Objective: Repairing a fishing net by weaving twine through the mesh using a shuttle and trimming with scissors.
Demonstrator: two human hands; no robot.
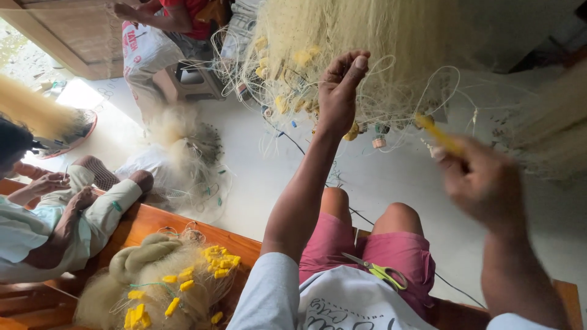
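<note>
My left hand (340,91) is raised and pinches strands of a pale fishing net (367,36) that hangs in front of me, with small yellow floats (302,58) tied along its edge. Blurred from motion, my right hand (483,183) grips a thin yellow netting needle (440,137) close to the net's loose loops. Scissors with yellow and green handles (379,270) lie on my lap, on pink shorts.
A heap of net with yellow floats (165,281) rests on the wooden bench (153,223) at my left. Another person (55,214) sits there in light clothes. Further back, a person in red (177,15) sits on a stool. More net (183,153) lies on the white floor.
</note>
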